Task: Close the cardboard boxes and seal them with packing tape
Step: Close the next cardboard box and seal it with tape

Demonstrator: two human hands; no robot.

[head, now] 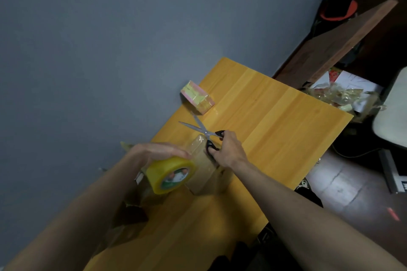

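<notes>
A small brown cardboard box (206, 177) stands on the yellow wooden table (275, 121), with clear tape shining across its top. My left hand (158, 150) grips a yellowish roll of packing tape (170, 175) from above, just left of the box. My right hand (228, 149) holds black-handled scissors (203, 131) over the box's far end, fingers through the loops. The blades are spread apart and point away toward the wall. A second small box (197, 97), pink and yellow and wrapped in tape, lies at the table's far left edge.
A grey wall (110, 50) runs along the table's left side. A dark wooden plank (334, 44) leans behind the table. On the floor at right lie crumpled plastic bags (339, 94) and papers. More cardboard (130, 213) shows under my left forearm.
</notes>
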